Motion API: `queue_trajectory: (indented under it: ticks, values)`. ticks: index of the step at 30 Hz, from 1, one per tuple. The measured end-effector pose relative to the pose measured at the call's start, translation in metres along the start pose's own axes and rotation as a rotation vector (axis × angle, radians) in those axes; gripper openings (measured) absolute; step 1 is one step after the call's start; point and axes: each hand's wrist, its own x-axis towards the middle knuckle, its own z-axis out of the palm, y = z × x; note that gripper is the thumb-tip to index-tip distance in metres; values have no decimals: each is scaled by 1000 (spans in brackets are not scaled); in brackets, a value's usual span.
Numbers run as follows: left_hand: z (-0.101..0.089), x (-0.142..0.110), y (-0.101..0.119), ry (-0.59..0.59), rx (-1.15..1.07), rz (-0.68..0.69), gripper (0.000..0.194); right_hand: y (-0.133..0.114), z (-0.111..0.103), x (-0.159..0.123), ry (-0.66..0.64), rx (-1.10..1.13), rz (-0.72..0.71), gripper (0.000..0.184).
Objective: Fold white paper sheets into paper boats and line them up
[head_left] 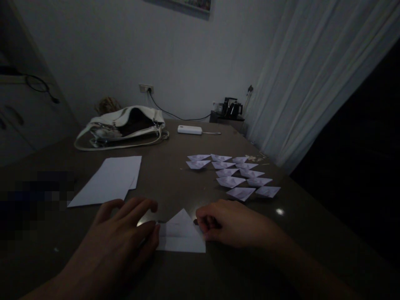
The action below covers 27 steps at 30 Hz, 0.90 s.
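On the table in front of me lies a partly folded sheet of paper [183, 233], with a peaked top and a straight strip along its lower edge. At its left end, the thumb and a fingertip of my left hand [121, 233] pinch the paper, while the other fingers arch above the table. My right hand [229, 223] is curled, its fingers gripping the right slanted edge near the lower corner. Beyond it, to the right, several small folded paper boats [231, 181] stand in rough rows. Left of centre lies a stack of white paper [109, 179], just past my left fingers.
A white handbag [125, 123] with a looped strap rests at the back left of the table [168, 175]. A white power bank [189, 130] with a short cable lies at the far middle. Behind are a black kettle [234, 109] and, on the right, a sheer curtain [281, 79].
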Motion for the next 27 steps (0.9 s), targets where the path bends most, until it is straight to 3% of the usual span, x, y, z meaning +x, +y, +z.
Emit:
queue_trajectory:
  ticks: [11, 16, 22, 27]
  values:
    - [3, 7, -1, 87, -43, -70, 22, 3, 2, 1, 17, 30, 38, 7]
    - [12, 7, 2, 29, -131, -111, 22, 1, 1, -2, 54, -8, 58, 13]
    - [16, 6, 0, -5, -208, -121, 19, 0, 0, -4, 106, 23, -36, 16]
    - [13, 9, -2, -79, -529, -247, 23, 0, 5, 5, 324, 88, -56, 22]
